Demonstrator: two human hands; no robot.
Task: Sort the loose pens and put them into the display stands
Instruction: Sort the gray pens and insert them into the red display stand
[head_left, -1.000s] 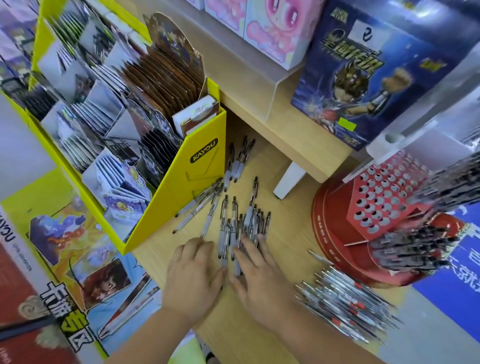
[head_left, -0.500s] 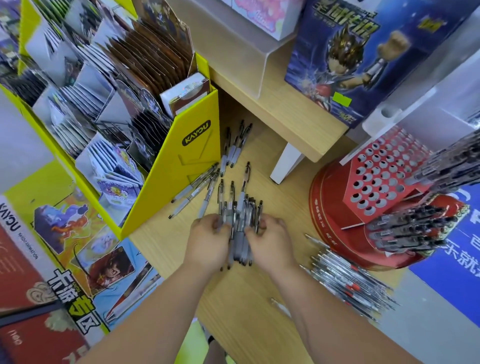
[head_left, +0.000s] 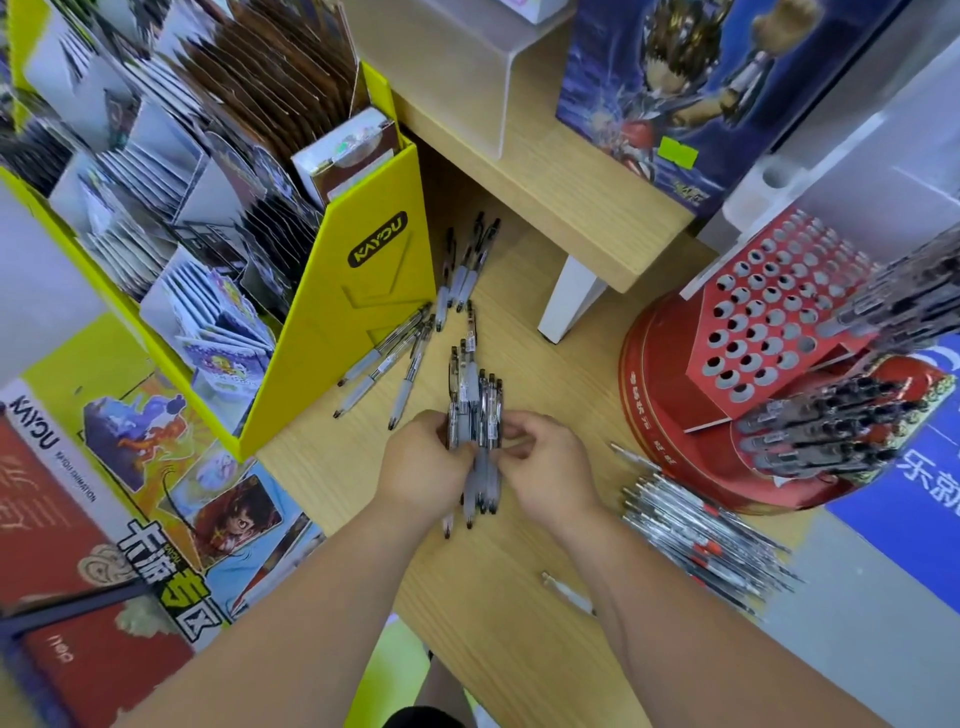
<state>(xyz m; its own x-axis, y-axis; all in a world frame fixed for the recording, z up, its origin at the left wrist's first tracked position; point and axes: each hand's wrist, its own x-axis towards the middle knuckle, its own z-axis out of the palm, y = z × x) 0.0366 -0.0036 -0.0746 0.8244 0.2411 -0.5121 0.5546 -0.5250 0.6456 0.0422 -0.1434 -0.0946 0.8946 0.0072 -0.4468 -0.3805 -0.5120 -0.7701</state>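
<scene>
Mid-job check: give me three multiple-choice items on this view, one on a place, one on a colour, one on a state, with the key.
1. Where does the pen pile with red parts lie?
A. In the yellow box.
B. On the table, right of the right hand, beside the stand.
C. On the upper shelf.

2. What colour is the stand with round holes?
A. Blue.
B. Yellow.
C. Red.

3. What are the hands doing?
A. Both grip the pen bundle.
B. Both lie flat on the table.
C. Both hang clear of the pens.

Key:
1 B: the pile lies on the wood by the stand's base.
2 C: its drum and holed panel are red.
3 A: the left hand and the right hand curl round the bundle.
</scene>
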